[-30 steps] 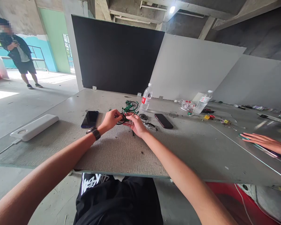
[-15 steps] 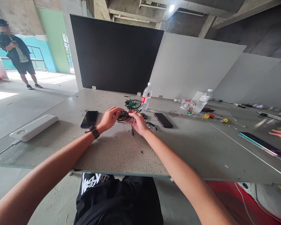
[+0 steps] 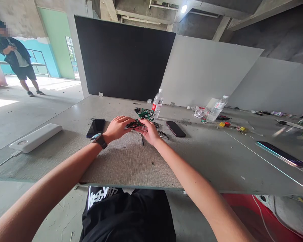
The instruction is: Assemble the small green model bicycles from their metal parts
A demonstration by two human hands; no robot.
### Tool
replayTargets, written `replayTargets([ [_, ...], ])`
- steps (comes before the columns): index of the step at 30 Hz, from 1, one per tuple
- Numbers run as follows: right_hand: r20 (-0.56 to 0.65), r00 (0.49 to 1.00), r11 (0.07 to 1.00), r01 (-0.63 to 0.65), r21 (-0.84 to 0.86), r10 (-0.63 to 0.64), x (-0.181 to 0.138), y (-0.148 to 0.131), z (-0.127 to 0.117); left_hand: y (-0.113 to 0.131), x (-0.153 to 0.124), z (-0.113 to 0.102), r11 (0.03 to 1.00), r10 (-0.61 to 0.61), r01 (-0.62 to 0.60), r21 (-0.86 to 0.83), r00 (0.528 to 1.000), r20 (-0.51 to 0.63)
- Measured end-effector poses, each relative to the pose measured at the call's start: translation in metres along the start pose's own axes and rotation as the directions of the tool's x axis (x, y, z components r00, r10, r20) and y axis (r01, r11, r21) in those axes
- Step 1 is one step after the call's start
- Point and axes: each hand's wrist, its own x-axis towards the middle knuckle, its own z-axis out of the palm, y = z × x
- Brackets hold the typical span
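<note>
A small green model bicycle with black wheels (image 3: 132, 124) is held between my two hands just above the table. My left hand (image 3: 118, 126), a watch on its wrist, has its fingers bent over the wheel at the left end, partly covering it. From the other side my right hand (image 3: 150, 131) grips the frame, thumb on top and fingers underneath. Right behind is a second green model bicycle (image 3: 146, 113). A thin dark stick (image 3: 142, 140) lies just below my hands, and a black curved part (image 3: 163, 135) is to the right.
Phones (image 3: 176, 129) lie on both sides of my hands. A water bottle (image 3: 157, 103) stands behind the bicycles, and a white power bank (image 3: 36, 137) is at the left. Farther right are bottles (image 3: 217, 108), small coloured parts and another phone (image 3: 280, 153). A person (image 3: 17, 57) stands at far left.
My left hand has turned over more, its back now facing up and its fingers covering more of the wheel. Another person's hand at the far right has left the view.
</note>
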Motion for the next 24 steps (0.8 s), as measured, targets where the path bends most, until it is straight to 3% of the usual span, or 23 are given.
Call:
replayTargets([
  [24, -0.016, 1.0, 0.999, -0.02, 0.028, 0.021, 0.0043, 0.0053, -0.0024, -0.0045, -0.0014, -0.0007, 0.997, -0.02, 0.018, 0.076, 0.999, 0.034],
])
